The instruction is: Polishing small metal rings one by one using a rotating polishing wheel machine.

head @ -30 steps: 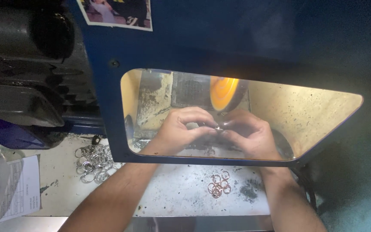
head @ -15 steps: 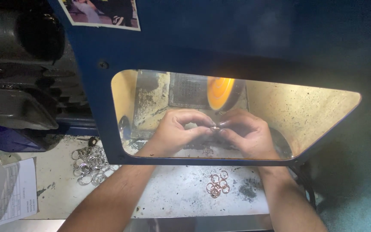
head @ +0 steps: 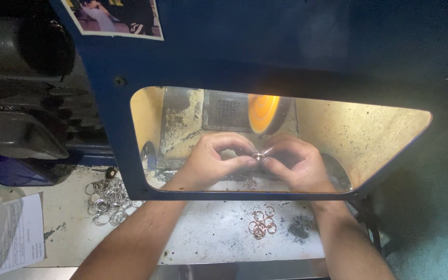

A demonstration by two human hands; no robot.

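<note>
Behind blue hood point(head: 286, 46): both grips pinching ring point(head: 258, 156)

Ring point(head: 258, 156) between hands point(head: 219, 158) behind window point(head: 390, 129), wheel point(head: 263, 113) beyond, ring piles point(head: 107, 199) below.

The small ring point(head: 258, 155) is mostly hidden between both hands' fingertips point(head: 245, 162)

Just two bare forearms coming up from about 6 o'clock, no sleeves anywhere in shot, so short sleeves or rolled well up. Left hand point(head: 214, 158) and right hand point(head: 295, 165) are both ungloved. No watch, bracelet or wrist strap on either wrist. Light hair on the forearms, short nails.
</note>
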